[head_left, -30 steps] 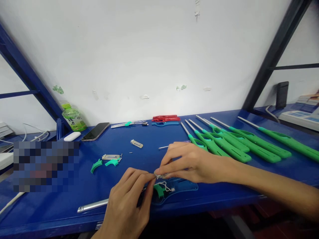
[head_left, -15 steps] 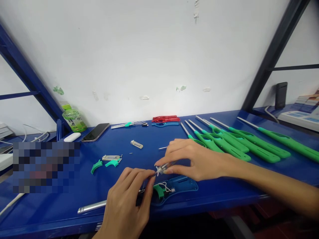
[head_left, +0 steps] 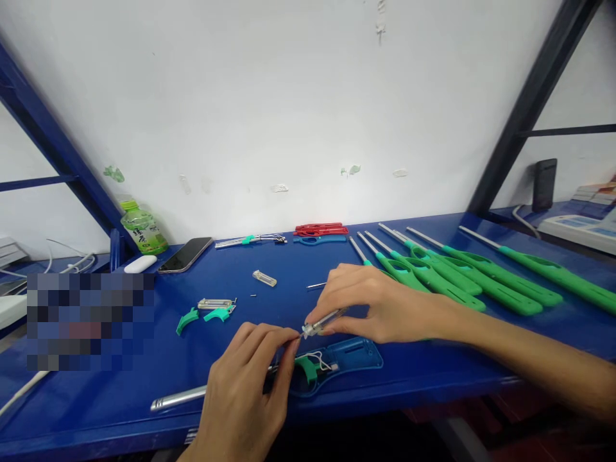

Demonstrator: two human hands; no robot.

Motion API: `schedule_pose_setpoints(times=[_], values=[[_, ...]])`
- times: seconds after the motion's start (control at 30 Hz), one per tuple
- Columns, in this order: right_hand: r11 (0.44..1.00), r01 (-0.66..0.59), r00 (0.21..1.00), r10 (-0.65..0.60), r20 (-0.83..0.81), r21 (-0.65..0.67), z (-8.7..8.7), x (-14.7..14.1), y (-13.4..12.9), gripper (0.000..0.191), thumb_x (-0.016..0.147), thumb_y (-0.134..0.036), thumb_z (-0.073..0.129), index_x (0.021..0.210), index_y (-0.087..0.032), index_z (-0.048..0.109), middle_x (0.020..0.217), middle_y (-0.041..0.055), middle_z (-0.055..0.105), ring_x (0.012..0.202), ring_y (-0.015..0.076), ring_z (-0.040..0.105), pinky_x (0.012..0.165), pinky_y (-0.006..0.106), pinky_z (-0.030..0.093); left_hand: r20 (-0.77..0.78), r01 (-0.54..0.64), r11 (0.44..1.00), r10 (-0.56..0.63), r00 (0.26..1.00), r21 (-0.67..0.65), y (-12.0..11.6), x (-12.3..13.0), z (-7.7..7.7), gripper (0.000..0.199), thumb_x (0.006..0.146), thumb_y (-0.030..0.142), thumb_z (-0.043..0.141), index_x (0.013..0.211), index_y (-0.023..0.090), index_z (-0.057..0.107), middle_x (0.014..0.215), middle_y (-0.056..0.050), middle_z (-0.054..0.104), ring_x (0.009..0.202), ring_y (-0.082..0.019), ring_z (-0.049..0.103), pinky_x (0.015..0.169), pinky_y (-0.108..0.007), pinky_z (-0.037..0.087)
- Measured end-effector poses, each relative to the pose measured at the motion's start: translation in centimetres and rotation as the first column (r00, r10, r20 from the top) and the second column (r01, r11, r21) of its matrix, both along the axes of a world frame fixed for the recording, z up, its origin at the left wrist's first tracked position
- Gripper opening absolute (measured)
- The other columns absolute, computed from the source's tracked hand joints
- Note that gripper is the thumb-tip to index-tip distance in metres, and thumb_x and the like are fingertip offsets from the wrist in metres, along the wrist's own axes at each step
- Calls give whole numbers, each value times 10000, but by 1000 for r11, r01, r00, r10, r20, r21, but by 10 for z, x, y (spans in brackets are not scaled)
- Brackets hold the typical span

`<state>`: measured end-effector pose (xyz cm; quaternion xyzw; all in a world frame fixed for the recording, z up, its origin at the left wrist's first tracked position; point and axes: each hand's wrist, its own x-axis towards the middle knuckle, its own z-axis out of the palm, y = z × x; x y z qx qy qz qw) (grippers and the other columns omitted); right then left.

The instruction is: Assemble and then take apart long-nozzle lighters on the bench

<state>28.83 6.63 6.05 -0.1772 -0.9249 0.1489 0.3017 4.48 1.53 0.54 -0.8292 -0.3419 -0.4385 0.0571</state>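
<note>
My right hand pinches a clear plastic lighter tank between thumb and fingers. At the tank's left end, my left hand has thumb and index fingertip pressed together; what they hold is too small to make out. Under my left hand runs a lighter with a silver tube to the left. Its open blue handle shell lies to the right, with a green trigger and white wires inside. Green triggers and a clear tank lie left of my hands.
Several green lighters lie at the right. Red shells, a blue shell and silver rods rest near the wall. A phone, a white case and a bottle stand back left.
My right hand and the clear tank have shifted slightly right, away from my left fingertips. My left hand has barely moved.
</note>
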Motion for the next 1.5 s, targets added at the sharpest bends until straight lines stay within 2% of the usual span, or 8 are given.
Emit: schedule_pose_setpoints(times=[0.37, 0.63, 0.97, 1.5], values=[[999, -8, 1000, 8, -14, 41, -7, -1, -1, 155, 981, -158, 742, 1117, -200, 802, 957, 37, 802, 849, 169, 674, 799, 343, 478, 1, 11, 1000, -11, 1000, -12, -1, 0, 1, 142, 1009, 74, 594, 1014, 210, 634, 866, 11, 695, 749, -138, 608, 687, -256, 487], [995, -41, 998, 46, -53, 94, -11, -1, 0, 151, 977, -127, 735, 1106, -141, 811, 915, 60, 775, 800, 158, 648, 763, 336, 455, 2, 30, 999, -30, 1000, -29, -1, 0, -2, 153, 996, 48, 613, 1018, 199, 628, 899, 6, 706, 790, -138, 596, 719, -258, 487], [972, -45, 999, 37, 36, 233, -11, 4, 2, 204, 1016, -134, 673, 1178, -158, 795, 976, 71, 759, 817, 162, 636, 749, 339, 421, -10, 31, 999, -31, 999, -31, -1, 0, -4, 148, 1001, 51, 612, 1015, 198, 622, 908, 9, 702, 804, -150, 576, 720, -266, 476], [981, -41, 999, 34, 42, 192, -11, 3, -1, 195, 1036, -163, 657, 1165, -175, 803, 952, 51, 751, 792, 145, 626, 749, 331, 436, -17, 58, 998, -59, 998, -35, -1, -1, -5, 147, 1003, 50, 612, 1027, 194, 628, 908, -1, 690, 809, -158, 558, 718, -280, 473]])
